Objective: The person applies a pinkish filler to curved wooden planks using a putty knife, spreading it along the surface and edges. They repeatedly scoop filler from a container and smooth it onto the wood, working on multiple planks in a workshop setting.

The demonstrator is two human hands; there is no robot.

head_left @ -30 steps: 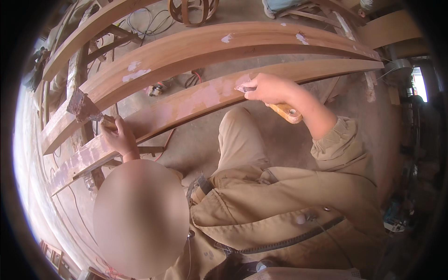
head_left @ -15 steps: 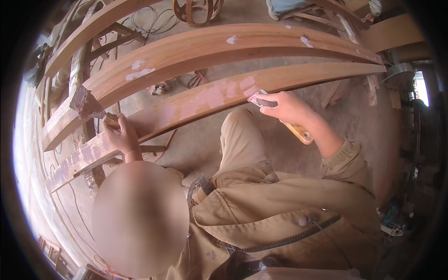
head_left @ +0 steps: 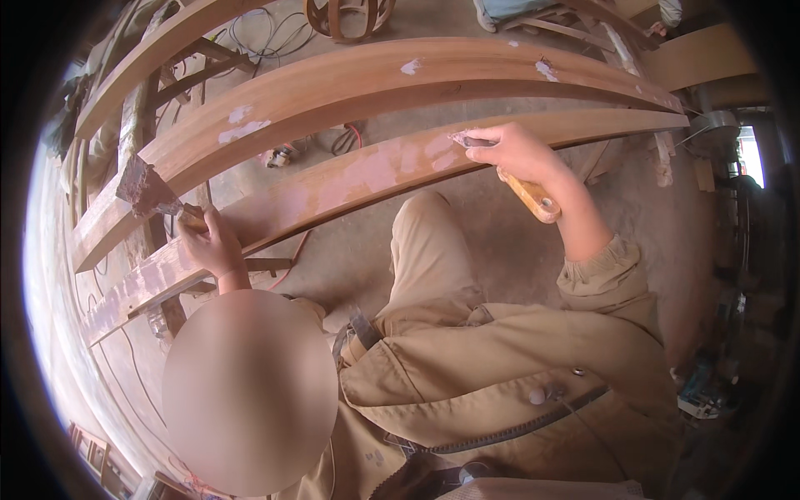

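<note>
My right hand point(head_left: 521, 154) is closed round a putty knife point(head_left: 535, 198) with a yellowish wooden handle. Its blade, smeared with pinkish filler, meets the near wooden beam point(head_left: 583, 125). Pale pink filler patches point(head_left: 375, 171) cover much of that beam's top face. On the left, my left hand point(head_left: 215, 248) grips a broad scraper point(head_left: 148, 190) by its wooden handle, blade up and loaded with dark reddish-pink putty. This hand is beside the left part of the near beam; whether it touches the wood I cannot tell.
A second curved beam point(head_left: 333, 87) with small filler spots lies just beyond. Wooden trestles point(head_left: 137, 125) bear the beams. A power tool point(head_left: 279, 156) and cables lie on the floor. A round wooden frame point(head_left: 350, 21) stands at the back; another person's leg point(head_left: 508, 10) shows far right of it.
My right hand has moved slightly right and away from me along the near beam, its knife turning. The left hand and its scraper have shifted a little left.
</note>
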